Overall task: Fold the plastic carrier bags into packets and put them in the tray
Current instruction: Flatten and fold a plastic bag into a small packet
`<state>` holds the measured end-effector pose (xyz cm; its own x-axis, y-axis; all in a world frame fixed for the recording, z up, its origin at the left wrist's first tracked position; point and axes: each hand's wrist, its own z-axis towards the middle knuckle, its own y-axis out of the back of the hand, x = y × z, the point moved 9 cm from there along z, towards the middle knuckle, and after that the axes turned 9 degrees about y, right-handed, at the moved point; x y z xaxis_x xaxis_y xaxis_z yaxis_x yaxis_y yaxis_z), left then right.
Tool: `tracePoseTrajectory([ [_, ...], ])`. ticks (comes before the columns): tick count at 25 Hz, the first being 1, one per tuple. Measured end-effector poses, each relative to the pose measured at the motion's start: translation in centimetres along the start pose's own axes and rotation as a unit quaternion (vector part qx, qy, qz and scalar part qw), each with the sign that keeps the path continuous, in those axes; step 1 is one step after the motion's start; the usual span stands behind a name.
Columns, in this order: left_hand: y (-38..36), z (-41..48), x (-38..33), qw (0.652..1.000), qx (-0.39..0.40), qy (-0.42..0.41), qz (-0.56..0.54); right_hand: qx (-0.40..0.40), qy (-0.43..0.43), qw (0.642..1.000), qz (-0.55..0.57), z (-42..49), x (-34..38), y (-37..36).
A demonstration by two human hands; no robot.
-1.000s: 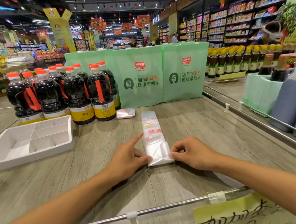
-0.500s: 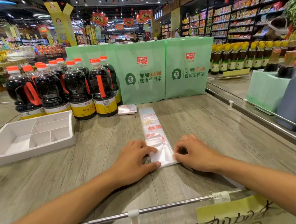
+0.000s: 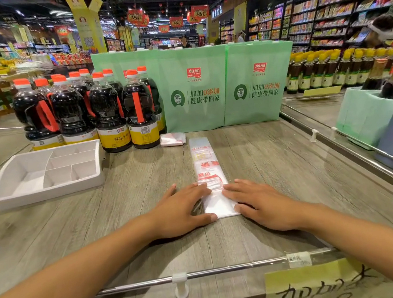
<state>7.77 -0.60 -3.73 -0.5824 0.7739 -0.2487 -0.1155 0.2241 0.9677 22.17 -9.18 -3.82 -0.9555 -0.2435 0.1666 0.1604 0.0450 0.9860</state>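
2 flat palms, left hand (image 3: 181, 211) and right hand (image 3: 260, 203), fingers straight, press the carrier bag strip's (image 3: 204, 162) near fold; a firm, square crease seems best.

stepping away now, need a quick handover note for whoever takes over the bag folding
Left hand: open, fingers flat on the near end of the bag strip.
Right hand: open, pressing the same end from the other side.
Things: the strip lies lengthwise on the table. One folded packet sits by the soy bottles, outside the white tray at the far left.
Done: bag flattened into a long strip; one packet folded.
Left: fold the strip up into a packet, then put both packets in the tray.
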Motion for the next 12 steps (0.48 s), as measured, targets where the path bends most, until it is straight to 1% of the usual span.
tracePoseTrajectory([
  [3, -0.5, 0.0, 0.5, 0.999, 0.037, -0.001, 0.008, 0.064, -0.002, 0.998, -0.006, -0.5, -0.5, -1.0],
  [6, -0.3, 0.2, 0.8, 0.999, 0.038, -0.006, 0.002, 0.098, 0.009, 0.995, -0.001, -0.4, -0.6, -0.9],
  [8, 0.2, 0.4, 0.8, 1.0, 0.026, -0.013, 0.005, 0.079, 0.032, 0.996, -0.013, -0.1, -0.5, 0.1],
  [10, 0.8, 0.6, 0.7, 0.999, 0.017, -0.023, 0.02, 0.031, 0.056, 0.998, -0.025, 0.1, -0.4, 1.2],
  [12, 1.1, 0.8, 0.6, 0.999, 0.012, -0.03, 0.03, 0.001, 0.069, 0.997, -0.035, 0.0, -0.2, 1.8],
])
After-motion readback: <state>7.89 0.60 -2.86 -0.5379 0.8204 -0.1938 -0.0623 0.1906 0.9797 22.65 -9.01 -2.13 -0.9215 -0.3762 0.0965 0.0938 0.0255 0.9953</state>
